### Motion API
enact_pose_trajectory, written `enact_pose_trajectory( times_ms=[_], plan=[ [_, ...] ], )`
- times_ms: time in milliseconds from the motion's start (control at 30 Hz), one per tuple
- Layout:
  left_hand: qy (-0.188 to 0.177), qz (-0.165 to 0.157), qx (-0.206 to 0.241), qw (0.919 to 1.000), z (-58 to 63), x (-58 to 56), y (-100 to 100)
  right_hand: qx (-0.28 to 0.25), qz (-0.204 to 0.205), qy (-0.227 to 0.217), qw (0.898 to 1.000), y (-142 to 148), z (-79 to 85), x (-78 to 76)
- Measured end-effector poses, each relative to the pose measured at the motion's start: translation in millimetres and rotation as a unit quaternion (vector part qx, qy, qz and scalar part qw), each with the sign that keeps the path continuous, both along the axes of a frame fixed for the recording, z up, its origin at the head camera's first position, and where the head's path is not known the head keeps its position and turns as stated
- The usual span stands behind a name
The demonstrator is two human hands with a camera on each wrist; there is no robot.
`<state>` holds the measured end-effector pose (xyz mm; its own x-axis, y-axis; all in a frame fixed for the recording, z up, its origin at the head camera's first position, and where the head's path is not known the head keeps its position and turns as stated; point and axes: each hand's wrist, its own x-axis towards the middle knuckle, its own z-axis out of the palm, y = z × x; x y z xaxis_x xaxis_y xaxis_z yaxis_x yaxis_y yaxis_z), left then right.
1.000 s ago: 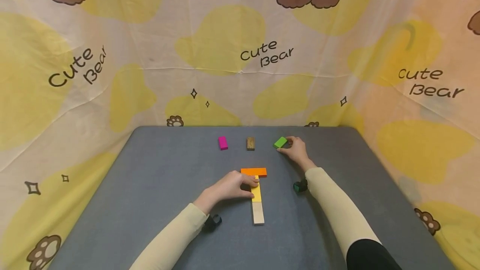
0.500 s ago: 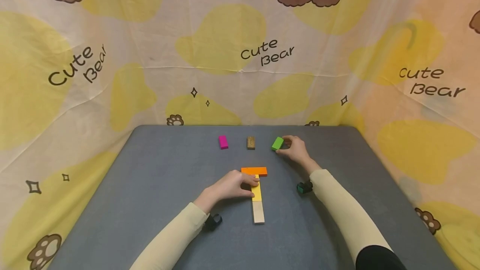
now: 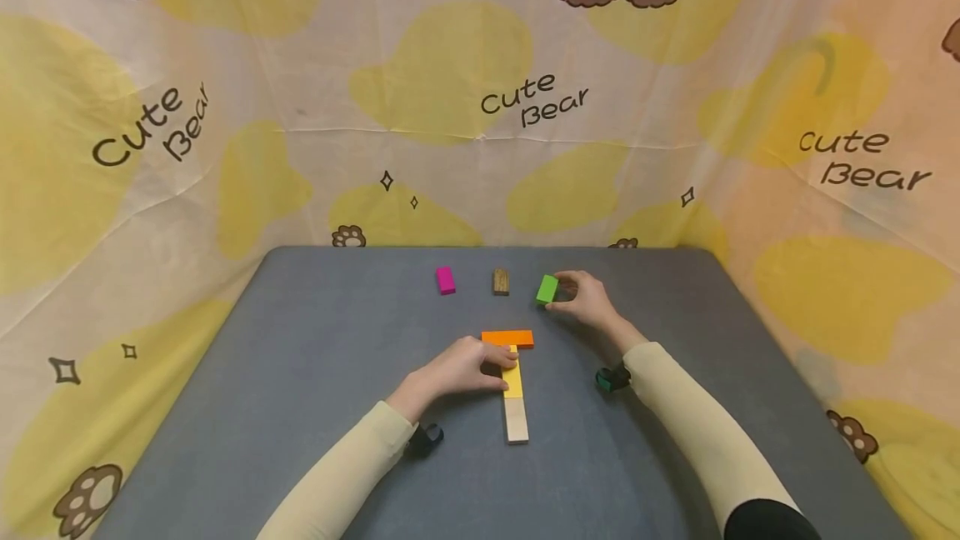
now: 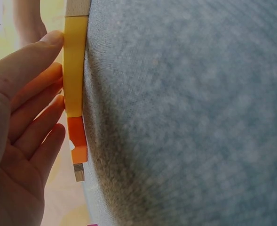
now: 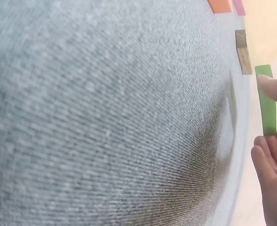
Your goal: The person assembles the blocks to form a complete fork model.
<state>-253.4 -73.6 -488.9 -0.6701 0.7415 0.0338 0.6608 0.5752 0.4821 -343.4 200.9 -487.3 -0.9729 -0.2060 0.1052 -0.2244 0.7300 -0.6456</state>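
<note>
My right hand (image 3: pixel 588 300) pinches a green block (image 3: pixel 547 290) between thumb and fingers, over the far right part of the table. In the right wrist view the green block (image 5: pixel 266 101) stands off from the grey cloth. My left hand (image 3: pixel 461 373) rests its thumb and fingertips on a yellow block (image 3: pixel 512 382), fingers fairly straight in the left wrist view. An orange block (image 3: pixel 507 339) lies crosswise at the far end of the yellow one. A pale wooden block (image 3: pixel 516 421) adjoins its near end, and together they form a T.
A magenta block (image 3: pixel 446 280) and a dark brown wood-grain block (image 3: pixel 501 281) lie apart along the table's far side. The grey cloth-covered table (image 3: pixel 300 407) ends at a printed curtain (image 3: pixel 450 65) behind and at both sides.
The green block has moved a little left and turned more lengthwise in my right hand. My left hand stays on the yellow block. The head view has tipped slightly downward.
</note>
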Motion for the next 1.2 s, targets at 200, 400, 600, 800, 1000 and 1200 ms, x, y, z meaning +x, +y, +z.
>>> enact_pose_trajectory(
  times_ms=[200, 400, 600, 800, 1000, 1200],
  plan=[
    [0.001, -0.001, 0.003, 1.0000, 0.7, 0.3, 0.1, -0.009, 0.018, 0.004, 1.000, -2.5, -0.7, 2.7],
    [-0.001, 0.002, -0.001, 1.0000, 1.5, -0.1, 0.9, -0.007, 0.037, 0.004, 0.999, -4.3, 2.4, 5.8],
    [0.003, -0.003, -0.001, 1.0000, 0.3, -1.1, 0.8, 0.000, 0.050, 0.004, 0.999, -7.0, 3.3, 7.8],
    [0.005, -0.005, 0.001, 1.0000, -0.8, -1.1, -0.3, 0.003, 0.067, 0.006, 0.998, -9.5, 2.5, 10.6],
    [0.000, -0.002, 0.001, 1.0000, -0.8, -0.6, -0.4, 0.003, 0.074, 0.003, 0.997, -11.4, 2.6, 13.3],
    [-0.001, -0.002, 0.000, 1.0000, -1.7, -1.2, 0.0, 0.014, 0.078, -0.004, 0.997, -11.9, 1.3, 14.1]
  ],
)
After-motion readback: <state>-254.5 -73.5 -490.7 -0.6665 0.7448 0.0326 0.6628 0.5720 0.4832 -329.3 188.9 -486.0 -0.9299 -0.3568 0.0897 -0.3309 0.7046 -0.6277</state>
